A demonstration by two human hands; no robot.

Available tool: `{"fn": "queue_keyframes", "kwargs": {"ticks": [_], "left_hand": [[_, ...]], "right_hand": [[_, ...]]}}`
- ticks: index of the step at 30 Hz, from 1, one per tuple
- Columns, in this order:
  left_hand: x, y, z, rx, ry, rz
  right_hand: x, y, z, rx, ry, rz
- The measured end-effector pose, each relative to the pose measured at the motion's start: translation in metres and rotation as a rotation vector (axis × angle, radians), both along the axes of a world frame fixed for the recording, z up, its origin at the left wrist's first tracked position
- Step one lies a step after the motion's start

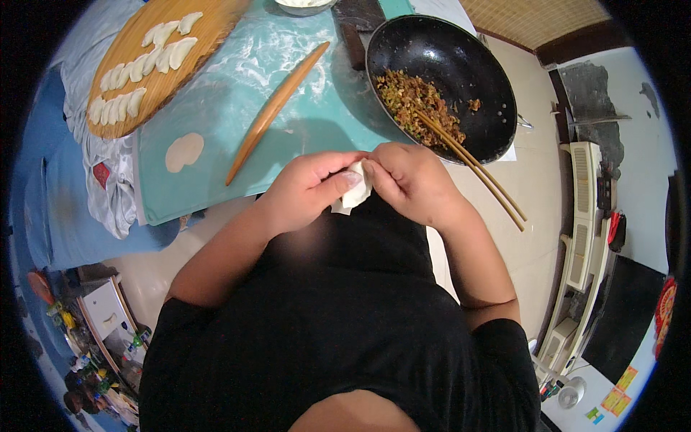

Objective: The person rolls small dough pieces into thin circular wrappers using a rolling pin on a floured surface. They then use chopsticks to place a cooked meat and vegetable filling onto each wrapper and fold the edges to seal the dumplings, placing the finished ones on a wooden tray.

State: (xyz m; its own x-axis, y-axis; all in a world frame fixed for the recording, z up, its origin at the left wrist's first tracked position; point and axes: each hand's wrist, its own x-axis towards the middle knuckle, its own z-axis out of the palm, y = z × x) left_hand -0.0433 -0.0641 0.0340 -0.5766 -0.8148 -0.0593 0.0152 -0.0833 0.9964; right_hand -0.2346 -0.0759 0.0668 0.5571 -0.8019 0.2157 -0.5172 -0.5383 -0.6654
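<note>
Close to my body, just off the table's front edge, both hands grip one dumpling (356, 191) of pale dough. My left hand (302, 186) cups it with the thumb pressed on its side. At the upper edge, the thumb and forefinger of my right hand (413, 175) pinch the dough. Any filling inside is hidden. Beyond my hands a tapered wooden rolling pin (278, 113) lies slantwise on the floured green mat (302, 135). A flat dough wrapper (184, 152), or two overlapping, rests left of the pin.
A black wok (480, 81) holds chopped filling (415, 102), with wooden chopsticks (475, 173) jutting over its rim towards me. Rows of dumplings (121, 107) sit on a round wooden board (194, 70) at the left. At the back are a flour bowl (305, 6) and a dark cleaver-like object (353, 40).
</note>
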Motion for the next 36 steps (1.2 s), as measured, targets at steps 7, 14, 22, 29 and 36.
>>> {"fn": "queue_keyframes", "kwargs": {"ticks": [7, 14, 22, 29, 36], "left_hand": [[0.003, -0.001, -0.004, 0.154, 0.18, 0.119], [0.01, 0.0, -0.006, 0.173, 0.249, 0.109], [0.025, -0.002, -0.007, 0.056, 0.093, 0.097], [0.088, -0.04, 0.005, -0.364, -0.144, 0.464], [0.272, -0.19, 0.012, -0.548, -0.472, 1.172]], "right_hand": [[0.005, 0.013, -0.016, 0.172, -0.051, -0.1], [0.008, 0.016, -0.026, 0.107, -0.11, -0.126], [0.026, 0.02, -0.029, 0.08, -0.075, -0.137], [0.013, 0.023, -0.04, 0.444, -0.448, -0.285], [-0.006, 0.026, -0.072, 0.381, -0.355, -0.279]]}}
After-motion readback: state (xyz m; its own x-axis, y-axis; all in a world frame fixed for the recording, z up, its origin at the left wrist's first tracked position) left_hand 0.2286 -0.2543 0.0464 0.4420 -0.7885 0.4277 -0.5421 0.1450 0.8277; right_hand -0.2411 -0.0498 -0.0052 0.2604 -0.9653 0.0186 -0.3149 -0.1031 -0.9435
